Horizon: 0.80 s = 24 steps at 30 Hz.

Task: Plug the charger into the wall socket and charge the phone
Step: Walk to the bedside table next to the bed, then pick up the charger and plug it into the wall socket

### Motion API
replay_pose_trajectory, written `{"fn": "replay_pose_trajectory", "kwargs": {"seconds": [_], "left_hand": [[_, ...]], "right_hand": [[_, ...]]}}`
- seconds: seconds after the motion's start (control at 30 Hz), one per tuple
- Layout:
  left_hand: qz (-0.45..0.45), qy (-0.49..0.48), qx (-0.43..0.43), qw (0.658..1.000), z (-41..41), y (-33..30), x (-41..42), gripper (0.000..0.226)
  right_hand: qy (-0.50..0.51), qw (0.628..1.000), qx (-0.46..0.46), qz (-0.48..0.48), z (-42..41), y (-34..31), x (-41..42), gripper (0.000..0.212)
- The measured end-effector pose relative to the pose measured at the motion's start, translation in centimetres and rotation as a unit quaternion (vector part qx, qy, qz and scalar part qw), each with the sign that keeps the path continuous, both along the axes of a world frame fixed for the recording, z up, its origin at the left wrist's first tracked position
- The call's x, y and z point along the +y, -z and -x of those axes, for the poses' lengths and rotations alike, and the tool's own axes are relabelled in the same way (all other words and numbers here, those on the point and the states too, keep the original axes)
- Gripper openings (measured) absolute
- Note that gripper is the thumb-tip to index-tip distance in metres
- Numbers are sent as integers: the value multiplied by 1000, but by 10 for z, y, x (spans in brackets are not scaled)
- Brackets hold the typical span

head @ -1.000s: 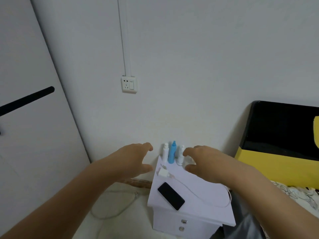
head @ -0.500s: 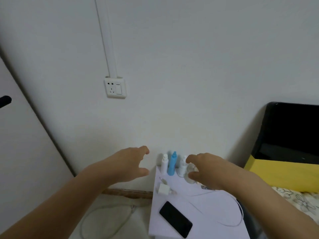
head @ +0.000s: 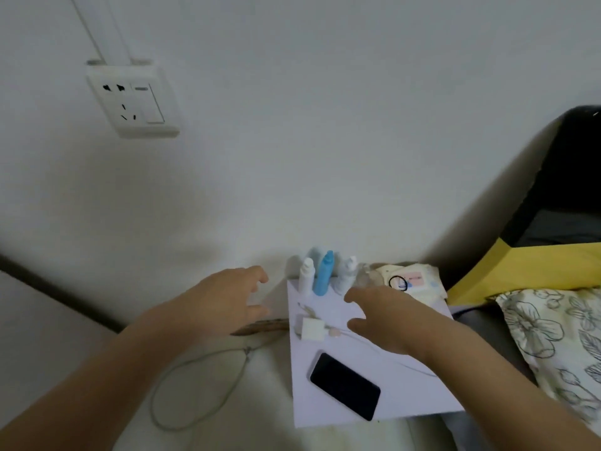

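A white charger block (head: 313,329) lies on the white nightstand (head: 328,408), its thin white cable (head: 419,372) running off under my right arm. A black phone (head: 344,385) lies face up nearer the front edge. The white wall socket (head: 131,100) is high on the wall at the upper left. My right hand (head: 387,320) hovers open over the nightstand, just right of the charger, not touching it. My left hand (head: 224,302) hovers open left of the nightstand, holding nothing.
Small bottles, one of them blue (head: 323,274), stand at the nightstand's back edge beside a wipes pack (head: 413,281). A grey cord (head: 201,379) loops on the floor at the left. A bed with a flowered pillow (head: 559,346) and black-yellow headboard (head: 553,222) is on the right.
The view has come closer to the wall and nightstand. Both hands stay open and have dropped lower toward the nightstand; my right hand now sits nearer the charger.
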<state>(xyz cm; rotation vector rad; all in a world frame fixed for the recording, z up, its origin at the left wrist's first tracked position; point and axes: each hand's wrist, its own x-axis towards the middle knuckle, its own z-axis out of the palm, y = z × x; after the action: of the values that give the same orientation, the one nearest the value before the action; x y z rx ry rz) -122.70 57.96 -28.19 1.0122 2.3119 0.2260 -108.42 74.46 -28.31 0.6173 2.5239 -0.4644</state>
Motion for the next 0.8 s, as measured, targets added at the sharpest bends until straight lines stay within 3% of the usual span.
{"fn": "replay_pose_trajectory", "kwargs": {"seconds": [0.33, 0.8], "left_hand": [[21, -38, -34, 998, 26, 108, 27, 42], [28, -77, -91, 993, 23, 247, 66, 38]], "right_hand": [[24, 997, -45, 53, 27, 112, 21, 39], [6, 997, -22, 68, 53, 249, 32, 36]]}}
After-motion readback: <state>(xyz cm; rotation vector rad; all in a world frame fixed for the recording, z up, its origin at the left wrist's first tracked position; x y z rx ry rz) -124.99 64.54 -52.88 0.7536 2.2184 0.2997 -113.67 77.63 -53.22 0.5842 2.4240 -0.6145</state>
